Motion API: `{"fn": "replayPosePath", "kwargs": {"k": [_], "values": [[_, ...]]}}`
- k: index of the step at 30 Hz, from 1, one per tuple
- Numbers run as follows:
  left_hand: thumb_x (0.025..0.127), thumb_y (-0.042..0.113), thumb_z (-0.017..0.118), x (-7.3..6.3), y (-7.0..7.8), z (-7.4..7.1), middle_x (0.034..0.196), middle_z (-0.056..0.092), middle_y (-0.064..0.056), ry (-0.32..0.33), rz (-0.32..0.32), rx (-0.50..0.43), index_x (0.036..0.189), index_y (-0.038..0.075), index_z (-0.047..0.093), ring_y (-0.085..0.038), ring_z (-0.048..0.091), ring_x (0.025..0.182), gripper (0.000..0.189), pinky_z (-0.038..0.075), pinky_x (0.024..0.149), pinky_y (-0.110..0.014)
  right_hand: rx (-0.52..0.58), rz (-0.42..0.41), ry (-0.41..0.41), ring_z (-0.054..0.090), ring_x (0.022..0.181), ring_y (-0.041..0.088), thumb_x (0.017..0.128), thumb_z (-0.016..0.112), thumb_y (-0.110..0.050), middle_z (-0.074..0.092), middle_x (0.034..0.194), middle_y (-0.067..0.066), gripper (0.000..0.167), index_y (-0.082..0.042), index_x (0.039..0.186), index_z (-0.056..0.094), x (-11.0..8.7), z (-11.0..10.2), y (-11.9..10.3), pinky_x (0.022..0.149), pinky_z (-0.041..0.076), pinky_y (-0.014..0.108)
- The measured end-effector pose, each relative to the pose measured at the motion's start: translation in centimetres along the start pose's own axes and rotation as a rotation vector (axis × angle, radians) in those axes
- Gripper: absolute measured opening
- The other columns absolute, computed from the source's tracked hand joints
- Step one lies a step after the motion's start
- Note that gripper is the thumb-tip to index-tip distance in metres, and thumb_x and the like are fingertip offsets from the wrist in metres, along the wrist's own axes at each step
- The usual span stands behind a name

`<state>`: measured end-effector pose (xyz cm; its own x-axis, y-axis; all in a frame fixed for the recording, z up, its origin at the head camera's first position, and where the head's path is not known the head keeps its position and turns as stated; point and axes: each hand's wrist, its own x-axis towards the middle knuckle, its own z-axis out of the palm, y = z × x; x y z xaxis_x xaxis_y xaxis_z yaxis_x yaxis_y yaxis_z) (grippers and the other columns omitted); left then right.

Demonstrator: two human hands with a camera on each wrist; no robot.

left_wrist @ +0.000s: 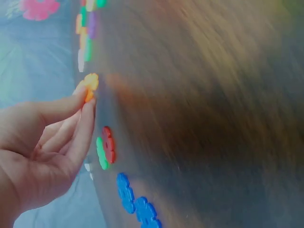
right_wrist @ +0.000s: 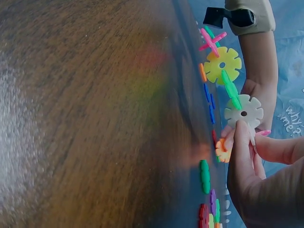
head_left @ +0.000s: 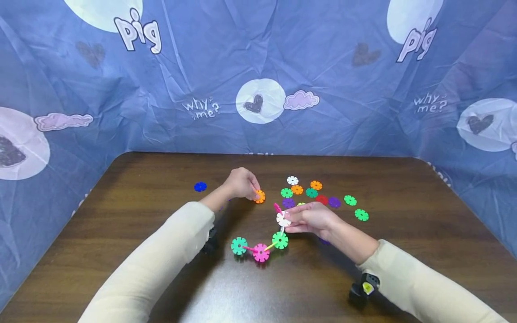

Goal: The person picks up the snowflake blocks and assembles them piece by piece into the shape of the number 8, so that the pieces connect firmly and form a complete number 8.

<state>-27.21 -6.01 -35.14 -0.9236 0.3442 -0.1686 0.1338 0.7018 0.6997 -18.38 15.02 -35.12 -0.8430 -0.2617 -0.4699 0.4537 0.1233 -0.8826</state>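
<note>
My left hand (head_left: 242,183) pinches an orange notched plastic disc (head_left: 260,196) between thumb and fingertips; the left wrist view also has this orange disc (left_wrist: 91,84) at the fingertips. With thumb and fingers, my right hand (head_left: 313,218) grips a white notched disc (head_left: 282,219) in a chain of interlocked discs. Down and to the left the chain runs through a green disc (head_left: 280,240), a yellow one seen edge-on, a pink disc (head_left: 261,253) and a teal disc (head_left: 239,246). A pink disc (head_left: 277,207) stands edge-on at its upper end. The two hands are apart.
Several loose discs lie beyond my right hand, among them a white disc (head_left: 292,180), a red disc (head_left: 322,199) and a green disc (head_left: 361,215). A blue disc (head_left: 200,186) lies left on the brown table (head_left: 161,179). Blue printed cloth (head_left: 258,54) surrounds the table's far side.
</note>
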Motion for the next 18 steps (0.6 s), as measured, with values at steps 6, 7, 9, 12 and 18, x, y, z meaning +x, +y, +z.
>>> {"fn": "replayPosePath", "kwargs": {"k": [6, 7, 9, 12, 18], "values": [[0.081, -0.005, 0.071, -1.1, 0.1, 0.0, 0.095, 0.074, -0.021, -0.079, -0.256, -0.539, 0.105, -0.014, 0.067, -0.009, 0.066, 0.063, 0.026, 0.059, 0.073, -0.029, 0.008, 0.005, -0.011, 0.068, 0.069, 0.011, 0.092, 0.06, -0.001, 0.07, 0.078, -0.001, 0.042, 0.015, 0.129, 0.049, 0.1, 0.1, 0.2, 0.074, 0.06, 0.027], [0.081, -0.005, 0.071, -1.2, 0.2, 0.0, 0.093, 0.074, -0.019, -0.086, -0.272, -0.586, 0.107, -0.014, 0.067, -0.009, 0.067, 0.063, 0.027, 0.06, 0.073, -0.028, 0.006, 0.005, -0.012, 0.068, 0.069, 0.011, 0.092, 0.06, -0.002, 0.07, 0.078, -0.001, 0.042, 0.015, 0.128, 0.049, 0.1, 0.1, 0.1, 0.074, 0.06, 0.027], [0.082, -0.004, 0.07, -1.6, 0.5, 0.0, 0.085, 0.075, -0.014, -0.097, -0.291, -0.645, 0.109, -0.013, 0.066, -0.009, 0.067, 0.064, 0.028, 0.059, 0.074, -0.028, 0.002, 0.005, -0.016, 0.068, 0.068, 0.011, 0.092, 0.06, -0.002, 0.07, 0.077, -0.002, 0.042, 0.015, 0.129, 0.049, 0.0, 0.1, 0.1, 0.074, 0.059, 0.027], [0.083, -0.003, 0.07, -2.3, 1.1, 0.0, 0.076, 0.072, -0.007, -0.112, -0.299, -0.678, 0.11, -0.011, 0.066, -0.009, 0.067, 0.064, 0.028, 0.058, 0.08, -0.031, -0.002, 0.006, -0.018, 0.068, 0.067, 0.011, 0.092, 0.059, -0.002, 0.069, 0.075, -0.002, 0.042, 0.016, 0.128, 0.049, 0.1, 0.1, 0.1, 0.073, 0.06, 0.027], [0.084, -0.001, 0.07, -3.3, 1.8, 0.1, 0.075, 0.071, -0.003, -0.128, -0.308, -0.673, 0.11, -0.009, 0.067, -0.008, 0.067, 0.065, 0.028, 0.055, 0.089, -0.035, -0.011, 0.013, -0.017, 0.067, 0.067, 0.01, 0.092, 0.06, -0.003, 0.069, 0.074, -0.002, 0.041, 0.016, 0.128, 0.05, 0.1, 0.1, 0.1, 0.073, 0.06, 0.027]]}}
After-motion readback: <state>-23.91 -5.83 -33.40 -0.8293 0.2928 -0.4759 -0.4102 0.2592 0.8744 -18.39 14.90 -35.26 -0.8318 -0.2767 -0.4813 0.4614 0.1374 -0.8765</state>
